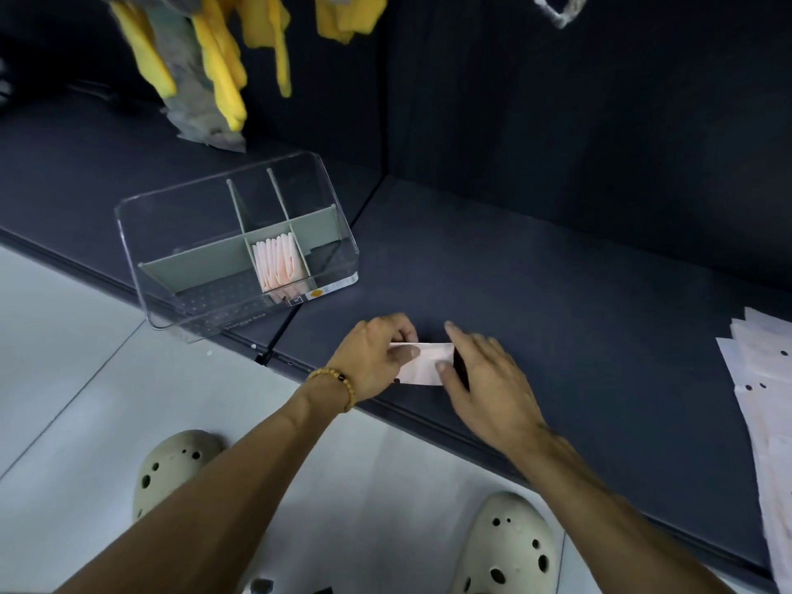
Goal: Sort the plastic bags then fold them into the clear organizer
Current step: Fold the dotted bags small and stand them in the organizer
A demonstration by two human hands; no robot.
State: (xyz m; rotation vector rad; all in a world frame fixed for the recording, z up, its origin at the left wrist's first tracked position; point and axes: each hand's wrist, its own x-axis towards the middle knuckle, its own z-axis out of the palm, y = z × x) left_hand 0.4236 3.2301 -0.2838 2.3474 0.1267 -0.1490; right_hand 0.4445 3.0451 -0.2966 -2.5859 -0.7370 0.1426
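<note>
A small folded white plastic bag (425, 363) lies on the dark mat (557, 315) near its front edge. My left hand (375, 358) pinches the bag's left end between thumb and fingers. My right hand (480, 379) presses on its right end with fingers spread flat. To the upper left stands the clear organizer (171, 207) with grey dividers; its middle front compartment holds several folded pinkish-white bags (276, 263) standing on edge. A pile of unfolded white bags (763, 400) lies at the right edge.
Yellow and grey cloths (205, 66) hang at the top left above the mat. A dark wall (600, 100) rises behind. Below the mat's front edge is pale tiled floor (64, 379) with my two beige clogs (171, 469).
</note>
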